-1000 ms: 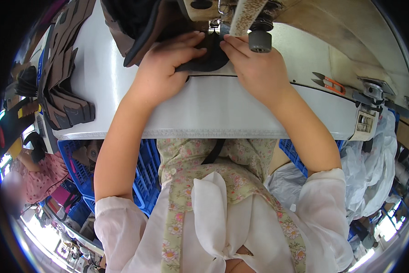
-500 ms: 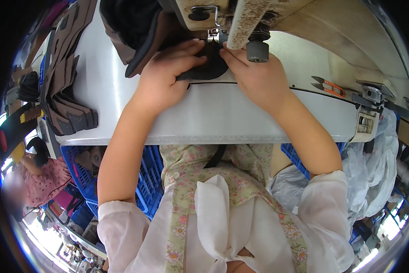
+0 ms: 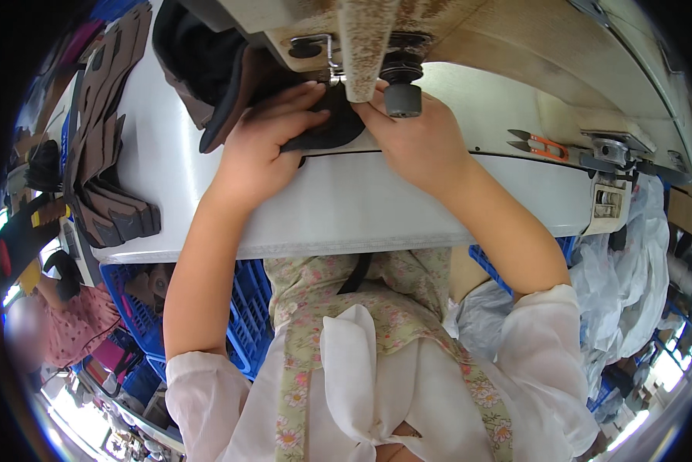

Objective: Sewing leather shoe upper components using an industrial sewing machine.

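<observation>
1. Head view: the left hand (image 3: 265,146) is lying flat on a small black fabric piece (image 3: 326,127), fingers stretched out and pressing it down onto the white table (image 3: 346,204), not curled around it.
2. The right hand (image 3: 415,142) is pressing the same piece from the other side, fingertips close together at its edge; whether it is pinching the fabric cannot be told.
3. The fabric piece is sitting between both hands, right under the sewing machine head (image 3: 361,38), beside the dark round knob (image 3: 402,98).
4. A dark bundle of fabric (image 3: 203,65) is lying just behind the left hand.
5. A stack of brown cut pieces (image 3: 103,154) is resting at the table's left end.
6. Orange-handled snips (image 3: 538,144) are lying to the right, well apart from the hands.
7. Blue crates (image 3: 242,323) are standing under the table.
</observation>
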The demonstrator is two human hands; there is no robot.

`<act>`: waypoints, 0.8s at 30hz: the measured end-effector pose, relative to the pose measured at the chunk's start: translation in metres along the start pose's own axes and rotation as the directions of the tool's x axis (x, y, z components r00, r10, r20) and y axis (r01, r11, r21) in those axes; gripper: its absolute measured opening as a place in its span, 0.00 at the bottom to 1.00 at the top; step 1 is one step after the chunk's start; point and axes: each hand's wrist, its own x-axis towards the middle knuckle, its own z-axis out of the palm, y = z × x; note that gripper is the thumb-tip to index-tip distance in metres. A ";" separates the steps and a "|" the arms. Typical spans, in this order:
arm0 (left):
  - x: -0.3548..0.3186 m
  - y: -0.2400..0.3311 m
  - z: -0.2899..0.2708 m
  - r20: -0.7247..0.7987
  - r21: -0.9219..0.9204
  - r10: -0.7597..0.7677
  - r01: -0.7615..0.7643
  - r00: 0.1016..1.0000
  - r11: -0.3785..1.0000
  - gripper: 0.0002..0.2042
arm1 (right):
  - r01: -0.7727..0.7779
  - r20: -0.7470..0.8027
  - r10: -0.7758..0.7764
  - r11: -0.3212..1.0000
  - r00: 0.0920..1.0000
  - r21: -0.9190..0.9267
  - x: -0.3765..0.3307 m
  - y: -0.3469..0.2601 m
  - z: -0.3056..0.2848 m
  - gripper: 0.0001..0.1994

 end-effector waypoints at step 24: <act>-0.001 0.001 0.004 -0.033 0.062 0.036 -0.034 0.999 0.998 0.24 | -0.020 -0.031 0.020 1.000 0.999 -0.007 0.001 -0.004 0.002 0.06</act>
